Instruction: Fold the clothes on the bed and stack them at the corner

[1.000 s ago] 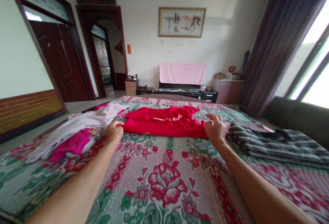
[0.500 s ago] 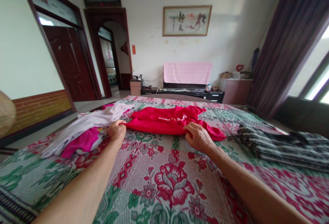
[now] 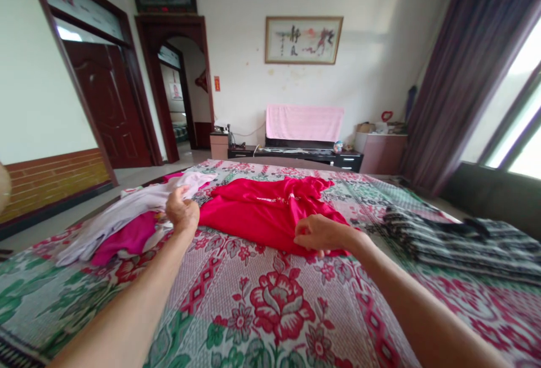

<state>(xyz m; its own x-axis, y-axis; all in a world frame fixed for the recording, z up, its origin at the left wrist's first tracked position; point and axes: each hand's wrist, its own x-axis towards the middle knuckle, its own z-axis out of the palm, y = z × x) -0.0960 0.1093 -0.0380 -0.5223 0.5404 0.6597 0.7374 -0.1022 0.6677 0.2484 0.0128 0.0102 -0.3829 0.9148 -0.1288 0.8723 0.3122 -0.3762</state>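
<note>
A red shirt with small white lettering lies spread in front of me. My left hand is at its left end, fingers curled; the hand itself hides the cloth edge there. My right hand grips the near edge right of the middle, knuckles up and fingers bent into the fabric. Close beside my left hand rests a pile with a pale pinkish-white garment on top and a magenta garment showing below.
Everything lies on a floral-patterned bedcover in red, green and white. A folded black-and-white striped garment lies at the right. Beyond the bed stand a low dark cabinet and a screen draped with a pink cloth.
The near edge of the red shirt has come toward me, so the shirt covers more depth. My left hand has shifted slightly left, and my right hand slightly nearer and left.
</note>
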